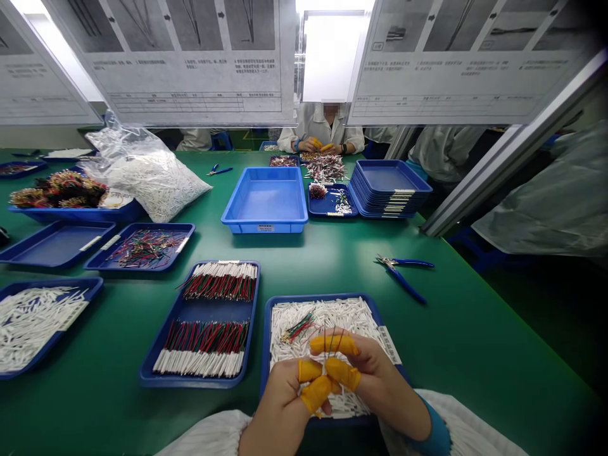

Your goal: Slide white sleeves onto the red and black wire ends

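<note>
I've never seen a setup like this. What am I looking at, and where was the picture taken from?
No robot here: these are a person's own left hand and right hand, with yellow covers on some fingers. The camera is worn on that person's head, looking forward and down. The fingertips of both hands meet around thin wires, above a tray of white tubes. On the green table, a second tray to the left holds two rows of white-ended wires; pliers lie to the right. Farther off are a bin and another person.

Thin dark wires stand nearly upright between the left hand and the right hand, their tips spread apart
</note>
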Demonstrator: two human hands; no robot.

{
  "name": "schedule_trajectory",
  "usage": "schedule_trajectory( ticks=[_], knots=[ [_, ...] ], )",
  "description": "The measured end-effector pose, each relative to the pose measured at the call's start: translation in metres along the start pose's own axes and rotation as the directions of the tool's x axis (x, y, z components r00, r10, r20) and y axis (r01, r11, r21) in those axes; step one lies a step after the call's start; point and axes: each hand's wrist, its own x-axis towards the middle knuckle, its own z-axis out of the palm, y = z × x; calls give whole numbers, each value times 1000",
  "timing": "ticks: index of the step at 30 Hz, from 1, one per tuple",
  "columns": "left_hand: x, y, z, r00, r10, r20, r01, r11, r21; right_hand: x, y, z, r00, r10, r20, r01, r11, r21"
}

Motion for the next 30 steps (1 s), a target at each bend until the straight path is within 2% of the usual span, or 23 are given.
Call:
schedule_trajectory(
  ticks=[2,4,7,9,11,13,15,18,21,23,27,30],
  knots=[
    [1,-2,0,990,-57,127,71,991,-113,0,1,-1,1000,-3,-14,3,998,58],
    [3,-5,0,964,-74,255,130,969,-212,-1,3,-2,997,-61,-40,63,996,62],
    [5,-7,3,938,-68,340,171,944,-283,-2,7,-1,985,-154,-78,156,987,30],
    [5,-6,5,952,-89,294,177,941,-288,-2,10,0,978,-176,-111,178,984,3],
    [4,-5,7,981,-83,174,123,965,-233,-3,11,1,973,-183,-138,178,983,-46],
    [1,-3,8,999,21,41,-17,997,-80,-4,12,2,971,-188,-150,173,979,-104],
    [-2,-4,7,984,177,-33,-172,978,121,-4,11,2,968,-195,-159,173,975,-142],
    [-6,-7,5,944,323,-64,-289,907,306,-4,10,3,964,-207,-164,182,971,-159],
    [-8,-12,4,914,400,-69,-348,858,377,-5,9,3,975,-187,-124,165,971,-173],
    [-7,-13,4,910,409,-67,-358,856,374,-5,11,2,979,-165,-116,146,976,-159],
    [-4,-8,7,935,348,-70,-313,901,301,-4,13,2,985,-141,-101,131,987,-98],
    [-3,-5,8,920,386,-71,-348,885,308,-4,11,2,988,-129,-86,123,989,-78]
  ],
)
